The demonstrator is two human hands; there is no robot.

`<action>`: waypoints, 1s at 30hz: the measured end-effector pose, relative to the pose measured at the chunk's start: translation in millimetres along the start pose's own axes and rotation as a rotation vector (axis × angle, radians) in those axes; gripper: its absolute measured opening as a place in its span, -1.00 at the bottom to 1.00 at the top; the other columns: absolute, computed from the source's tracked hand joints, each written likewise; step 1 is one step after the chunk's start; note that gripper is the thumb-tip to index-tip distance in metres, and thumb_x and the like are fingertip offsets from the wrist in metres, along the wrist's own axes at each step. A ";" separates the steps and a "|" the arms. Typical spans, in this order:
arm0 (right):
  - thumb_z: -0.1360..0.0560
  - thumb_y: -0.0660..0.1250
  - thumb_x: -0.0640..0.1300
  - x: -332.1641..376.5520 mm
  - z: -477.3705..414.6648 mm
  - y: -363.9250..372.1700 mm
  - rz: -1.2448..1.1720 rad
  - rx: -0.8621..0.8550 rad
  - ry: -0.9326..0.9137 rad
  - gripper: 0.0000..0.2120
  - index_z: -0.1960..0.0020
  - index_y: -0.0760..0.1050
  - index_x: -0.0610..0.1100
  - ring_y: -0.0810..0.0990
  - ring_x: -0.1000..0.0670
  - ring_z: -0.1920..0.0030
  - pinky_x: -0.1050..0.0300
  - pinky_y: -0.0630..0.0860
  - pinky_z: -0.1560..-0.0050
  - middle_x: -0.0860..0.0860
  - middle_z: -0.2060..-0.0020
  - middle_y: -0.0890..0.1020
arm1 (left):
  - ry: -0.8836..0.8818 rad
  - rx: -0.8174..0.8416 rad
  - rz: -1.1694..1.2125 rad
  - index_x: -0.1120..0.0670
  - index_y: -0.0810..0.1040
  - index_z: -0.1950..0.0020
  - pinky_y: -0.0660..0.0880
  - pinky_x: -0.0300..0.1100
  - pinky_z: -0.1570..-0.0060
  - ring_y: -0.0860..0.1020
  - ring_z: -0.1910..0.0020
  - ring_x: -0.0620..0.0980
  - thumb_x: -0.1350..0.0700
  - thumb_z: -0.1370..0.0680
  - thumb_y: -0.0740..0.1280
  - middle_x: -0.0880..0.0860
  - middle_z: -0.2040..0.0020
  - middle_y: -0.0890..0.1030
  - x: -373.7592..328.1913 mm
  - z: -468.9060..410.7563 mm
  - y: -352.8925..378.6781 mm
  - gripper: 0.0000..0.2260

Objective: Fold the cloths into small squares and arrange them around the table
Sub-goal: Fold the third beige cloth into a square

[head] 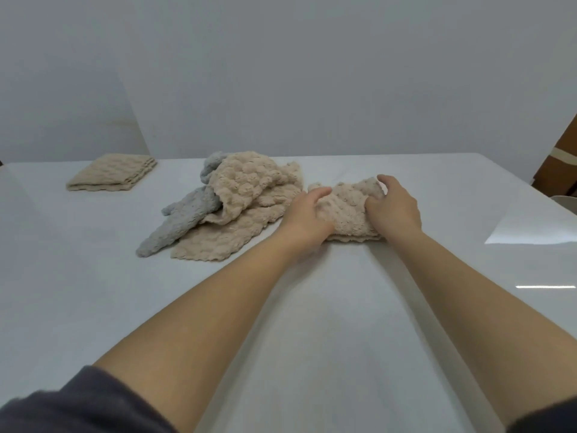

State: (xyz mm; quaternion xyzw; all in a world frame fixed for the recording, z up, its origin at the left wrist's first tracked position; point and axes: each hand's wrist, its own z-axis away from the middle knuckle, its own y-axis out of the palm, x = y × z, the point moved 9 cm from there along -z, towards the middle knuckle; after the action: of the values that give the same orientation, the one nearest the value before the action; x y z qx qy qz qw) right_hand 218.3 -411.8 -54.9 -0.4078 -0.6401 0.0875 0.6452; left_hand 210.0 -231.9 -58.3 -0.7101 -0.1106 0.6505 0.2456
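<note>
A small beige bumpy cloth [348, 210] lies folded on the white table [93, 276], right of centre. My left hand [307, 210] grips its left side and my right hand [393, 204] grips its right side, fingers curled into the fabric. Just left of it sits a loose heap: a crumpled beige cloth [246, 185] on top of a flat beige cloth [218, 242], with a grey cloth [181, 223] tangled under them. At the far left, a beige cloth folded into a square [112, 173] lies flat.
A plain grey wall runs behind the table's far edge. At the far right, past the table's edge, stands a brown piece of furniture [562, 164]. Glare marks the table's right side [530, 226].
</note>
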 end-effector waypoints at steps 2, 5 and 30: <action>-0.54 0.17 -0.14 -10.0 -24.9 -0.5 0.016 -0.036 -0.001 -0.50 -0.47 0.28 0.06 0.54 -0.15 -0.15 0.02 0.46 -0.08 -0.05 -0.24 0.56 | 0.053 0.037 -0.132 -0.09 0.31 -0.50 0.17 -0.14 -0.43 0.13 -0.54 0.06 0.23 -0.51 0.29 0.07 -0.57 0.10 -6.8 -18.9 16.6 -0.43; -0.57 0.17 -0.15 -17.6 -56.8 3.8 0.044 -0.076 -0.039 -0.55 -0.45 0.33 0.00 0.53 -0.13 -0.17 0.09 0.39 -0.03 -0.05 -0.26 0.55 | 0.103 0.058 -0.309 0.00 0.25 -0.53 -0.05 -0.15 -0.49 -0.01 -0.57 0.01 0.16 -0.56 0.27 0.10 -0.60 -0.03 -7.2 -47.2 34.9 -0.46; -0.54 0.16 -0.16 -38.0 -180.4 1.3 0.345 -0.216 -0.084 -0.60 -0.35 0.48 0.00 0.42 -0.12 -0.33 -0.06 0.23 -0.30 -0.05 -0.35 0.48 | 0.169 0.039 -0.654 0.15 0.18 -0.52 -0.10 0.06 -0.51 0.04 -0.55 0.09 0.08 -0.63 0.03 0.14 -0.60 -0.08 -15.2 -165.1 94.1 -0.54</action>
State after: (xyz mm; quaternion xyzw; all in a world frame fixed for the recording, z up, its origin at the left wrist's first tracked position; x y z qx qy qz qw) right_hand 374.4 -509.8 -56.9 -0.5742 -0.5929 0.1446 0.5458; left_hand 354.3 -353.4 -86.0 -0.6837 -0.2991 0.4782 0.4631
